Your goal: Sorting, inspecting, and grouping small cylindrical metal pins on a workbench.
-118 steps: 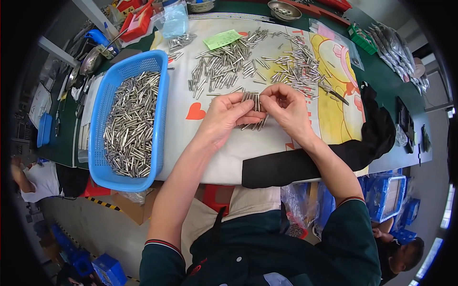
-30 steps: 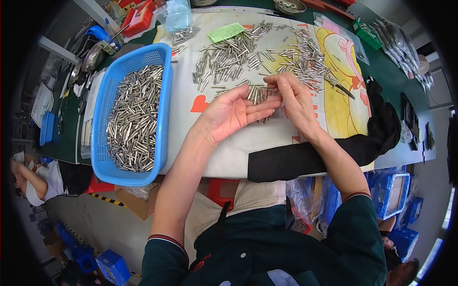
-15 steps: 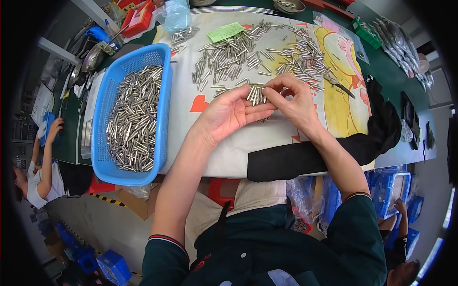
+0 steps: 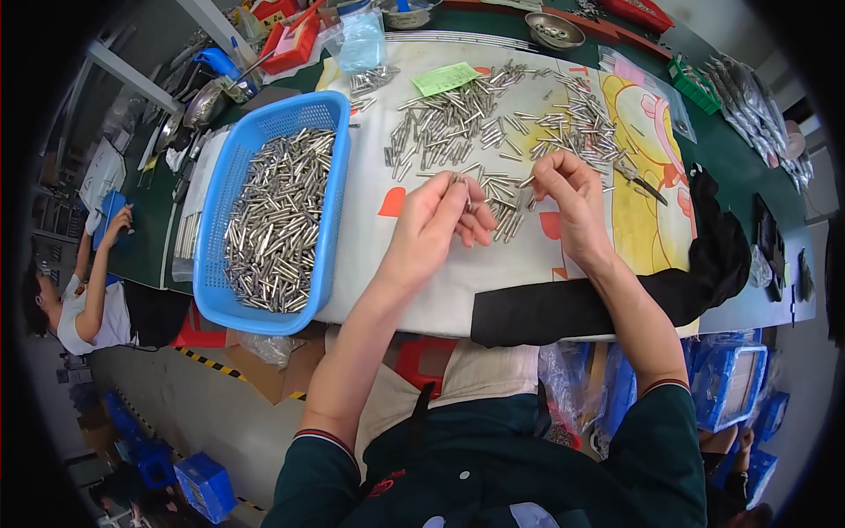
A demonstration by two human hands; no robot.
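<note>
My left hand (image 4: 433, 227) is raised a little over the counter (image 4: 458, 282), palm turned toward me, its grip pinched on a few short metal pins (image 4: 459, 182) held at the fingertips, their ends poking up past my thumb. My right hand (image 4: 570, 204) hangs just right of it, fingers curled, its grip closed on one thin pin (image 4: 526, 182) between thumb and forefinger, the pin pointing left toward the other hand. The pins are small straight silver cylinders, shiny, all about the same length. Between and just under my hands lies a small loose pile (image 4: 502, 211) of them on the pale cloth, some side by side, some crossed. Farther off a much larger scatter (image 4: 493, 123) spreads across the cloth, denser at its left part and thinner toward the right, where it runs onto a yellow cartoon print (image 4: 647, 229). To the left a blue basket (image 4: 330, 176) with mesh walls stands on the counter, holding a thick heap of the same pins. A green slip of paper (image 4: 446, 78) lies at the far edge of the scatter. A black cloth (image 4: 563, 308) drapes along the near edge of the counter under my right forearm. At the far left another person (image 4: 84, 299) in a white top sits below.
</note>
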